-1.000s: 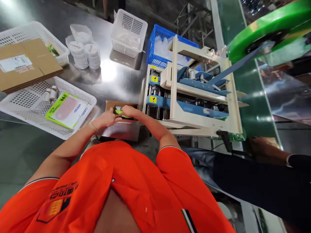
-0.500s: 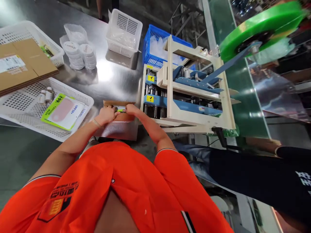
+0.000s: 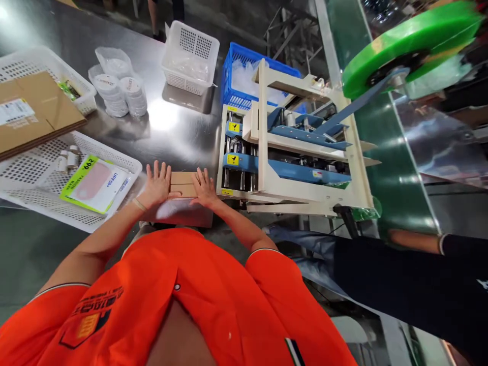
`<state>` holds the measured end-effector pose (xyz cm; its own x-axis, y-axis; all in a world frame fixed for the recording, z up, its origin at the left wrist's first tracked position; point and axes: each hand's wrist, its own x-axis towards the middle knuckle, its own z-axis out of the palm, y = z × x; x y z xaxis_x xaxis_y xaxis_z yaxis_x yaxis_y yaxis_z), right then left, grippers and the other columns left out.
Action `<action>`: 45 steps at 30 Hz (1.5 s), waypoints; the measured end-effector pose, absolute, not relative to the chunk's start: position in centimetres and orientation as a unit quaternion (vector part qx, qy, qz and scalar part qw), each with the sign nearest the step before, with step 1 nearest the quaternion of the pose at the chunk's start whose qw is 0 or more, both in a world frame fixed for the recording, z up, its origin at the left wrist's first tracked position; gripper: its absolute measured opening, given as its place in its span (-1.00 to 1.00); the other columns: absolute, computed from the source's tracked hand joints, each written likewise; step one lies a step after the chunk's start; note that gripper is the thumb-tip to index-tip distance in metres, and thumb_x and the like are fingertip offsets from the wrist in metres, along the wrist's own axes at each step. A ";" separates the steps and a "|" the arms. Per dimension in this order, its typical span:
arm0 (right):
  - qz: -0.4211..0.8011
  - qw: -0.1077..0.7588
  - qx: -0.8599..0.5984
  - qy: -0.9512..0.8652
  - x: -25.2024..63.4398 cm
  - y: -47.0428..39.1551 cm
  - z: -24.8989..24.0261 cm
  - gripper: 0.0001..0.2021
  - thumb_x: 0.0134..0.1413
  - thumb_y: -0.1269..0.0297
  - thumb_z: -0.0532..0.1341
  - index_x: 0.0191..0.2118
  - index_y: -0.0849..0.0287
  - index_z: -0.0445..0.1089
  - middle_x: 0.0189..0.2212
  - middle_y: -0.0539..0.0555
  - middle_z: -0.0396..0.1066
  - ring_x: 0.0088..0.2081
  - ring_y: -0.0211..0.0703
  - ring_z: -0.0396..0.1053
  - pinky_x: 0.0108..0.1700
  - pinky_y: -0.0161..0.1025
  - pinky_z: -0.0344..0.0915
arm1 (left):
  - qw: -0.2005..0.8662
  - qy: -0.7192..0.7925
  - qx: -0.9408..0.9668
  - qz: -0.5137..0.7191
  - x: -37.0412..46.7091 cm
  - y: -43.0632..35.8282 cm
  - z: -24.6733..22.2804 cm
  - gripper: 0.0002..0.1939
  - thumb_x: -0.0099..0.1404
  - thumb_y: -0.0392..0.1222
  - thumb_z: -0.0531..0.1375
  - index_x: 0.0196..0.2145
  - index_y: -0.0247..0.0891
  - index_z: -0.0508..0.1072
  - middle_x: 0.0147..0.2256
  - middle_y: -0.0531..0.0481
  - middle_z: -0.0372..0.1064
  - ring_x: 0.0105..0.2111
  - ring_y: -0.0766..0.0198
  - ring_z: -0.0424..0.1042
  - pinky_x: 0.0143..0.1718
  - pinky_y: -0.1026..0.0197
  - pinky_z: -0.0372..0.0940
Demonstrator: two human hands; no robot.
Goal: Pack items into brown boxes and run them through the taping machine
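Observation:
A small brown cardboard box lies in front of me at the near edge of the steel table, its top flaps folded down flat. My left hand rests on the box's left end with fingers spread. Over the right end lies my right hand, its fingers also apart and stretched forward. Both palms face down on the cardboard, and neither hand grips anything. The inside of the box is hidden by the flaps.
Left stands a white basket with small bottles and a mask packet; flat cardboard lies behind. Stacked round packs and a white basket sit farther back. Right is a taping machine; a co-worker's arm is beyond.
The box was open, with both hands at a green-and-white item inside. Now its flaps are closed over the contents, and my hands have opened out flat on top.

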<state>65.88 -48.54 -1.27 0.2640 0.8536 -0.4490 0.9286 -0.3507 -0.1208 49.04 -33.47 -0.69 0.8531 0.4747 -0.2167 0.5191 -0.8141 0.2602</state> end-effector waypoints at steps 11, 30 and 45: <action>-0.119 -0.124 0.899 0.402 68.9 -52.8 -9.7 0.03 0.24 -0.10 0.49 0.60 0.37 0.12 0.59 0.62 -0.01 0.62 0.45 -0.01 0.54 0.28 0.14 | 0.118 0.266 0.955 -0.052 55.2 -29.5 -3.5 0.25 0.18 0.30 0.39 0.50 -0.69 0.11 0.35 -0.72 0.25 0.37 -0.58 0.21 0.42 -0.32 0.07; -0.092 -0.136 0.906 0.389 67.0 -58.9 -21.7 -0.43 0.48 0.01 0.19 0.38 0.31 0.41 0.48 0.62 0.20 0.51 0.55 0.13 0.35 0.50 0.20 | 0.348 0.175 0.917 0.085 88.8 -32.8 -2.6 0.60 -0.12 0.09 0.66 0.58 -0.67 -0.10 0.55 -0.87 -0.28 0.58 -0.74 -0.33 0.52 -0.52 -0.15; -0.254 -0.345 0.738 0.521 62.4 -20.3 -8.5 -0.63 0.48 0.27 0.07 0.21 0.31 0.44 -0.13 0.23 0.62 -0.08 -0.01 0.54 0.15 -0.07 0.44 | 0.186 0.826 0.442 0.297 27.2 -5.2 1.3 -0.68 0.63 -0.01 0.16 -0.02 -0.40 0.37 0.21 -0.36 0.34 0.46 -0.31 0.13 0.43 -0.48 0.08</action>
<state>62.39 -20.30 -8.54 0.3271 0.9449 -0.0157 0.5942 -0.2186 -0.7740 27.23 -5.25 1.27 -0.5398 0.8406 -0.0449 0.6199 0.4331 0.6543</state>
